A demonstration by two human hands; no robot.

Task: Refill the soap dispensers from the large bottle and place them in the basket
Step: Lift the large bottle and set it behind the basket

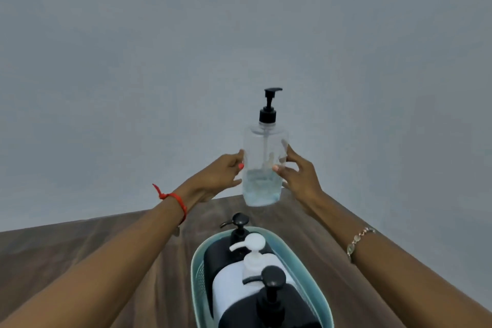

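— With three dispensers standing in the teal basket [198,261] nearest the camera, two black [269,298] and one white [234,281], what remains?

— The large bottle [265,165], held above the wooden table's [93,245] far edge. The left hand [218,176] and right hand [296,170] each curl partly closed against its sides. Judged best: keep it upright, pump on, and lower it gently.
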